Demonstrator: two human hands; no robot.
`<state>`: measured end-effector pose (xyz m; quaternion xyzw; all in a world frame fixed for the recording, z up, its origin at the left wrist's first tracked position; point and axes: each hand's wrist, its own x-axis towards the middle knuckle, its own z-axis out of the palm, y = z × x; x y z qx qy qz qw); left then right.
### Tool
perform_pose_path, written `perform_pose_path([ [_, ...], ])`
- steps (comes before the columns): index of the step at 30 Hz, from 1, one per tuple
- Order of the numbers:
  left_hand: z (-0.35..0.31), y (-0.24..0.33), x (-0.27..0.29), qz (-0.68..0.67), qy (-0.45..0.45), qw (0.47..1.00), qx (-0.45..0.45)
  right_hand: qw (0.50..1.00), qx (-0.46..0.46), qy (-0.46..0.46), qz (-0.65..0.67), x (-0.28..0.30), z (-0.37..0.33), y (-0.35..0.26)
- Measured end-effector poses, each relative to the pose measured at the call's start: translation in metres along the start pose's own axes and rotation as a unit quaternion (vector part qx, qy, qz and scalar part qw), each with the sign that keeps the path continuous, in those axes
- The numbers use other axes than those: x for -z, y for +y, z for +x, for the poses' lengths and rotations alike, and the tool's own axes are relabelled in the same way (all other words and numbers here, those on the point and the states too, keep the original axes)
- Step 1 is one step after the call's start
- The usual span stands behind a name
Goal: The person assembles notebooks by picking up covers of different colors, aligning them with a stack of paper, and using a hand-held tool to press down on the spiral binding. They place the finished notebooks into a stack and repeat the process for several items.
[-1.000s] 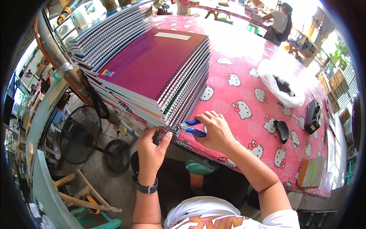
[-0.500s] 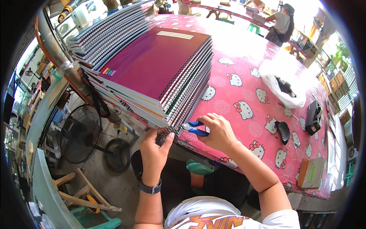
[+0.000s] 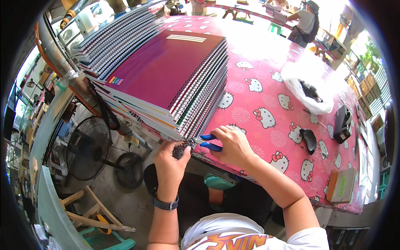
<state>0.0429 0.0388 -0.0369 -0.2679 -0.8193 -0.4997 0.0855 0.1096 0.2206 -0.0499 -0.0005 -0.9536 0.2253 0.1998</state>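
Observation:
At the near corner of a tall stack of spiral-bound notebooks (image 3: 158, 66), its top cover maroon, my two hands work close together. My left hand (image 3: 170, 164), with a dark watch on the wrist, pinches a bunch of thin black wire coils (image 3: 181, 150) between thumb and fingers. From the right, my right hand (image 3: 231, 146) grips blue-handled pliers (image 3: 210, 146), handles spread apart. The jaws point left and meet the coils beside the notebooks' lower bindings. What exactly lies between the jaws is too small to make out.
On the pink patterned tablecloth (image 3: 266, 135) are a white plastic bag (image 3: 287, 77) holding black wire bits, a black curved piece (image 3: 308, 141), a black device (image 3: 343, 125) and a small box (image 3: 341, 185). A fan (image 3: 89, 148) stands left. People sit far off.
The pliers and my right hand have shifted slightly left, toward my left hand. My left hand still pinches the coils, and the view has moved a little.

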Motion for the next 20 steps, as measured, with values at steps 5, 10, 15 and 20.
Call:
perform_pose_path([
  [5,0.001,-0.003,0.000,0.006,0.008,1.000,-0.019,0.999,-0.025,-0.006,0.020,-0.006,-0.001,0.002],
  [10,-0.003,-0.005,0.000,0.028,0.017,0.999,-0.008,0.995,-0.094,-0.033,0.031,0.002,-0.001,0.013],
  [15,-0.003,-0.010,-0.007,0.008,0.004,1.000,-0.016,0.999,-0.019,-0.012,-0.049,0.000,-0.002,0.011],
  [20,-0.005,-0.013,-0.009,0.017,-0.005,1.000,-0.003,0.998,-0.028,-0.049,-0.030,-0.005,-0.001,0.008],
])
